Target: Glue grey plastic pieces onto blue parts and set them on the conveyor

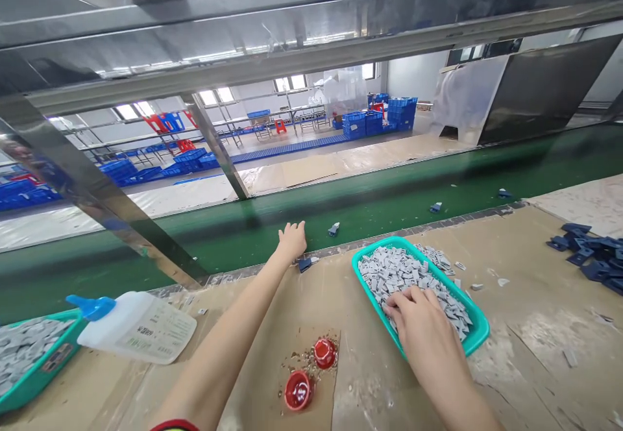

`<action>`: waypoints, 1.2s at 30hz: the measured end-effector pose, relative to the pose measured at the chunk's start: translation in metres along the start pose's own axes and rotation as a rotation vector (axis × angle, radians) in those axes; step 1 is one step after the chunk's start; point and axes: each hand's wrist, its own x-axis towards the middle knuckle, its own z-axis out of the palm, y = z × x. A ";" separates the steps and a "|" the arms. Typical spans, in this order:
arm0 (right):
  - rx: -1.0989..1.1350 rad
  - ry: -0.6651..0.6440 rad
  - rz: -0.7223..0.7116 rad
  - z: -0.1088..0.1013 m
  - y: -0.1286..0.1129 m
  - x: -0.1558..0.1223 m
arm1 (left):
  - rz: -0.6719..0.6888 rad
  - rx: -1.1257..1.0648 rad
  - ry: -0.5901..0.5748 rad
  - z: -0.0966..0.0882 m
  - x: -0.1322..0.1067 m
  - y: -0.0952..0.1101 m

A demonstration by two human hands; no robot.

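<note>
White bottle (136, 324) lies on its side at the bench's left. Left arm stretched fully forward; left hand (292, 239) palm down at the green belt's (389, 197) edge, fingers extended, loosely spread, holding nothing, with a blue piece (305, 263) just beside it. Right hand (413, 311) rests palm down on the grey pieces (394, 272) in the teal tray (479, 333), fingers curled into them; cannot tell whether they grip any.

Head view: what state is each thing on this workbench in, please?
left hand: open, stretched flat to the belt
right hand: fingers in the grey pieces, grip unclear
teal tray: heaped with grey pieces
white bottle: lying on its side, blue cap on
red caps: two, lying loose
blue pieces: loose pile at right
</note>
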 end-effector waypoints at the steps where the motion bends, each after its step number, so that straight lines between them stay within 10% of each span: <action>1: 0.048 0.018 -0.012 -0.001 0.000 0.001 | 0.007 0.014 -0.007 0.006 0.006 0.008; 11: 0.654 0.032 -0.092 -0.019 -0.022 -0.005 | -0.024 -0.157 -0.078 0.034 0.018 0.053; 20: 1.029 -0.348 0.038 0.000 -0.053 -0.026 | -0.017 -0.669 0.046 -0.042 -0.128 0.024; 26: 1.175 -0.517 0.252 0.024 -0.054 -0.028 | -0.254 -1.099 0.183 -0.074 -0.225 0.003; 36: 1.218 -0.577 0.345 0.039 -0.056 -0.031 | -0.416 -1.116 0.285 -0.064 -0.267 0.010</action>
